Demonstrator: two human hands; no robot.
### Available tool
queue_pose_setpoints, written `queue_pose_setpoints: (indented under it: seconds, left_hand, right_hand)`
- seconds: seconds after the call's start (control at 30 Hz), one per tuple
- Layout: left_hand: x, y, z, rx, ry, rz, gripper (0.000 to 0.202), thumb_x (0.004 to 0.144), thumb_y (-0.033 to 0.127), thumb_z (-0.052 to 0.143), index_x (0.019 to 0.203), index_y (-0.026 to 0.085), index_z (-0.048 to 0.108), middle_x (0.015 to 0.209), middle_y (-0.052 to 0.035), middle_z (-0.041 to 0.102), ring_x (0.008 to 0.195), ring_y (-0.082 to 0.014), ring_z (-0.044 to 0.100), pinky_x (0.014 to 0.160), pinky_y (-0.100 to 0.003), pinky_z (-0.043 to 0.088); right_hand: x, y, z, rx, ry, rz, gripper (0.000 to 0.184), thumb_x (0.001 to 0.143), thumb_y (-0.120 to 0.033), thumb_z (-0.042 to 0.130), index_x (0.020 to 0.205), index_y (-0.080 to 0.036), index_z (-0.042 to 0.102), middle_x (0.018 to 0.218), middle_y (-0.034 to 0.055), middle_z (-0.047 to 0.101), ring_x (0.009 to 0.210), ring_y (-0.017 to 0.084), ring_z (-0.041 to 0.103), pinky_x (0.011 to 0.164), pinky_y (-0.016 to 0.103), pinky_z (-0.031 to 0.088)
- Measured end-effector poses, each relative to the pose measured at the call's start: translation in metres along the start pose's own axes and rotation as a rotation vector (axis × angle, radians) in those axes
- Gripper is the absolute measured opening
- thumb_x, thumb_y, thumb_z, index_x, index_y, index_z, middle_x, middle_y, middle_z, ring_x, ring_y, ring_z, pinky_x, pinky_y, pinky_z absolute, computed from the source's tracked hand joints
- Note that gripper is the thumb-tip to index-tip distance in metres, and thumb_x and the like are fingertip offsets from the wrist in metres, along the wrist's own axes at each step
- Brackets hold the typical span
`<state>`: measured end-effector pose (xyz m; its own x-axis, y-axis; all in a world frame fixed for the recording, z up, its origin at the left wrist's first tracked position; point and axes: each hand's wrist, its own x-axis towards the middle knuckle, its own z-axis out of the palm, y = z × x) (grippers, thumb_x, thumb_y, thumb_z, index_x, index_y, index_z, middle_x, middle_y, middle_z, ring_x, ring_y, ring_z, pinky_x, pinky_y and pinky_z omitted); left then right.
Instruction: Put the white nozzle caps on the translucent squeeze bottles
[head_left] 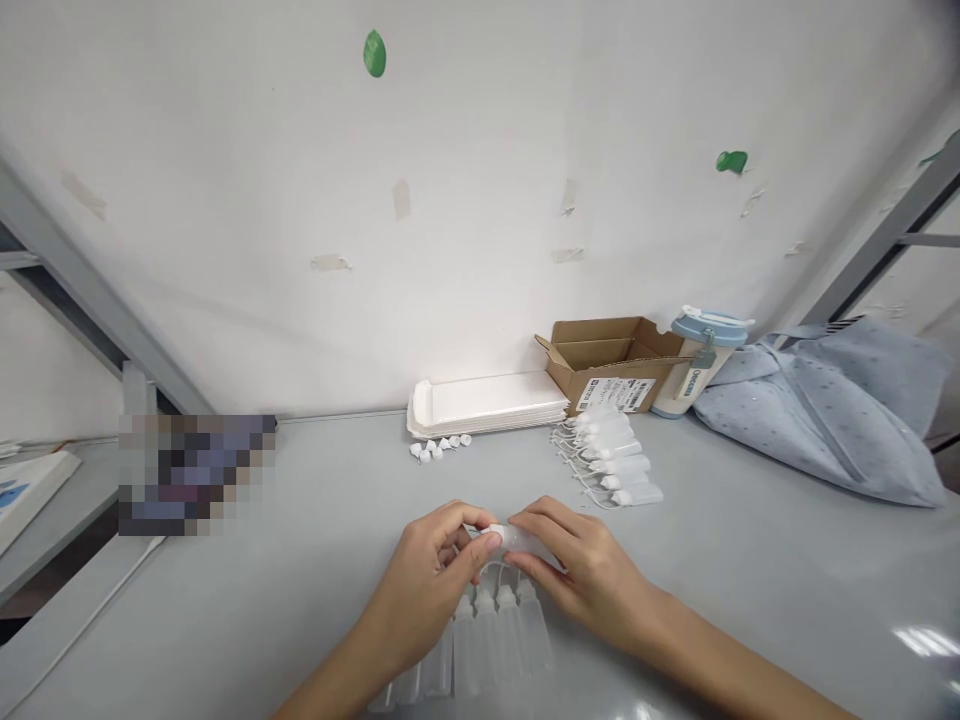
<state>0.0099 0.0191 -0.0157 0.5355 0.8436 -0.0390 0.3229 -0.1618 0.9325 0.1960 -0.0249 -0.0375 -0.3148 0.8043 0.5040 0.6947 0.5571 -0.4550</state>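
A small translucent plastic squeeze bottle lies sideways between my two hands, above the grey table. With thumb and fingers, my left hand pinches the white cap at the bottle's neck. Wrapped over the body from the other side is my right hand, hiding much of it. Just below, several similar bottles lie side by side with white tops and thin strings toward me; my left forearm partly covers them. Ahead, several loose white caps sit in a small group on the tabletop.
Another row of squeeze bottles lies at the right, below an open cardboard box. White trays are stacked against the wall. A tumbler and a blue-grey cloth bag stand farther right. A cable crosses the left side.
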Motion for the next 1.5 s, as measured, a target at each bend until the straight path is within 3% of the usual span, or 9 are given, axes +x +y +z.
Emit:
queue_pose_setpoints:
  seconds: [0.17, 0.3, 0.43, 0.6, 0.77, 0.97, 1.1, 1.2, 1.5]
  left_hand:
    - [0.0, 0.001, -0.002, 0.053, 0.038, 0.243, 0.015, 0.084, 0.026, 0.051, 0.088, 0.022, 0.065, 0.093, -0.0036, 0.063, 0.074, -0.0151, 0.056, 0.066, -0.024, 0.046]
    - [-0.001, 0.005, -0.006, -0.001, -0.007, 0.175, 0.02, 0.082, 0.031, 0.054, 0.097, 0.022, 0.064, 0.094, -0.0041, 0.062, 0.065, -0.0132, 0.054, 0.06, -0.023, 0.046]
    - [0.0, 0.004, -0.006, 0.084, 0.066, 0.086, 0.028, 0.084, 0.044, 0.05, 0.084, 0.019, 0.063, 0.071, -0.0005, 0.057, 0.052, -0.0109, 0.046, 0.049, -0.022, 0.039]
    - [0.001, 0.001, -0.005, 0.149, -0.051, 0.101, 0.031, 0.088, 0.04, 0.045, 0.077, 0.017, 0.063, 0.056, 0.0028, 0.05, 0.048, -0.0105, 0.043, 0.047, -0.022, 0.036]
    - [-0.001, 0.002, -0.009, 0.204, -0.042, 0.304, 0.025, 0.087, 0.03, 0.047, 0.106, 0.022, 0.062, 0.096, -0.004, 0.064, 0.058, -0.0108, 0.052, 0.057, -0.023, 0.044]
    - [-0.002, 0.011, -0.013, 0.113, 0.317, 0.016, 0.041, 0.083, 0.048, 0.052, 0.114, 0.022, 0.049, 0.095, -0.0035, 0.061, 0.061, -0.0127, 0.055, 0.057, -0.025, 0.046]
    - [0.0, 0.009, -0.01, -0.08, 0.023, -0.124, 0.04, 0.085, 0.054, 0.043, 0.079, 0.017, 0.057, 0.055, 0.003, 0.053, 0.05, -0.0118, 0.05, 0.053, -0.024, 0.042]
    - [0.0, 0.008, -0.005, -0.153, -0.145, -0.097, 0.039, 0.085, 0.048, 0.047, 0.066, 0.016, 0.055, 0.049, 0.0038, 0.05, 0.049, -0.0109, 0.049, 0.053, -0.023, 0.04]
    - [-0.005, 0.008, -0.004, -0.001, -0.052, 0.166, 0.016, 0.084, 0.029, 0.055, 0.079, 0.018, 0.065, 0.067, 0.0012, 0.054, 0.064, -0.0121, 0.048, 0.06, -0.022, 0.04]
  right_hand:
    - [0.005, -0.004, -0.003, 0.206, -0.036, 0.18, 0.027, 0.089, -0.037, 0.051, 0.094, -0.015, 0.065, 0.07, 0.0036, 0.059, 0.055, 0.012, 0.05, 0.051, 0.024, 0.04]
    - [0.007, -0.006, -0.003, 0.261, -0.06, 0.278, 0.031, 0.086, -0.044, 0.053, 0.09, -0.017, 0.068, 0.066, 0.0015, 0.058, 0.055, 0.012, 0.048, 0.051, 0.023, 0.037]
    - [0.004, -0.005, 0.0, 0.245, -0.001, 0.202, 0.029, 0.085, -0.04, 0.056, 0.092, -0.014, 0.065, 0.071, 0.0036, 0.059, 0.054, 0.011, 0.046, 0.05, 0.023, 0.038]
    - [0.002, -0.005, 0.003, 0.199, 0.047, 0.1, 0.025, 0.087, -0.035, 0.054, 0.095, -0.013, 0.063, 0.072, 0.0046, 0.059, 0.053, 0.011, 0.047, 0.048, 0.022, 0.038]
    - [0.004, -0.004, 0.001, 0.154, 0.069, 0.094, 0.022, 0.088, -0.034, 0.053, 0.093, -0.014, 0.062, 0.07, 0.0034, 0.059, 0.052, 0.011, 0.048, 0.048, 0.022, 0.04]
    - [-0.001, 0.002, 0.005, -0.031, 0.197, -0.01, 0.013, 0.089, -0.025, 0.052, 0.098, -0.016, 0.053, 0.075, 0.004, 0.059, 0.051, 0.01, 0.05, 0.044, 0.02, 0.042]
    - [-0.003, 0.003, 0.009, -0.125, 0.265, -0.138, 0.013, 0.089, -0.018, 0.049, 0.102, -0.017, 0.046, 0.081, 0.0079, 0.061, 0.064, 0.015, 0.059, 0.045, 0.021, 0.046]
    - [-0.002, 0.0, 0.008, -0.171, 0.258, -0.212, 0.013, 0.089, -0.013, 0.049, 0.101, -0.016, 0.046, 0.079, 0.0089, 0.062, 0.066, 0.015, 0.06, 0.047, 0.022, 0.047]
    - [-0.002, -0.001, 0.006, -0.084, 0.278, -0.244, 0.012, 0.09, -0.016, 0.048, 0.101, -0.017, 0.046, 0.071, 0.006, 0.062, 0.062, 0.016, 0.06, 0.049, 0.023, 0.049]
